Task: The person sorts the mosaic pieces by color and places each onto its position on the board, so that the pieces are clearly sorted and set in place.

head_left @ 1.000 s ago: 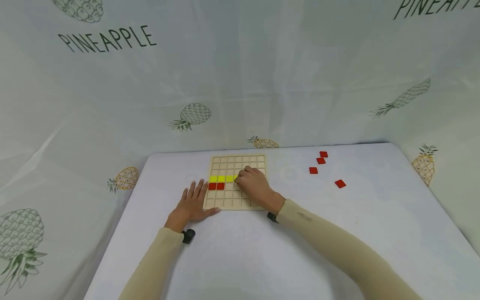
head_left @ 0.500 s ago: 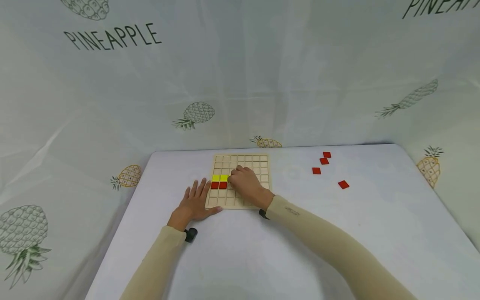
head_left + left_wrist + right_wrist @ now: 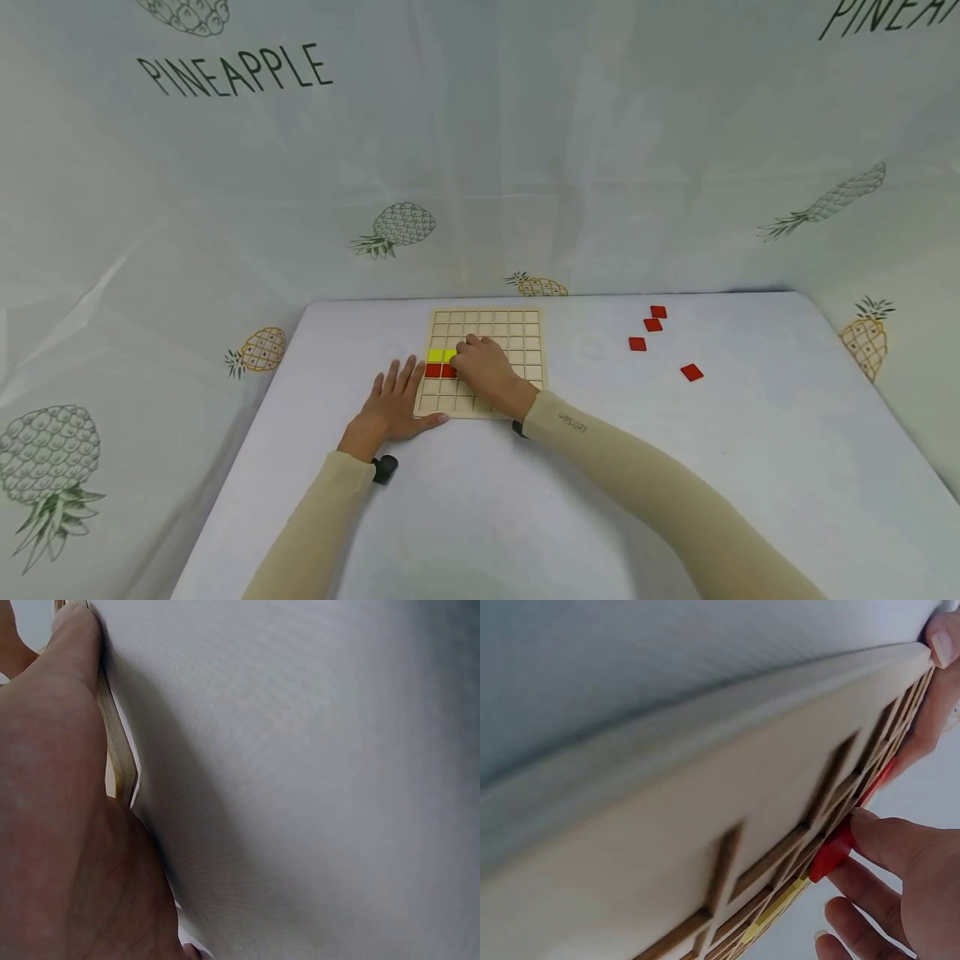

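Note:
A pale wooden grid board (image 3: 517,333) lies on the table. Along its left part, yellow square tiles (image 3: 436,355) form a row, partly covered by my right hand (image 3: 489,375). Just below them sit two red tiles (image 3: 432,370). In the right wrist view, thumb and index finger pinch a tilted red tile (image 3: 832,851) at the board's surface, while another red tile (image 3: 877,782) lies flat beyond it. My left hand (image 3: 393,408) rests with fingers spread along the board's left edge, its thumb at the lower left corner. The left wrist view shows mostly palm and thumb.
Several loose red tiles (image 3: 637,344) lie on the white table (image 3: 600,400) to the right of the board. Behind the table hangs a pale curtain (image 3: 480,167) printed with pineapples. A dark wrist device (image 3: 385,469) sits on the left wrist.
My right hand has moved left across the board, from the yellow row to the right-hand red tile. My left hand stays at the board's edge. The head view has shifted slightly.

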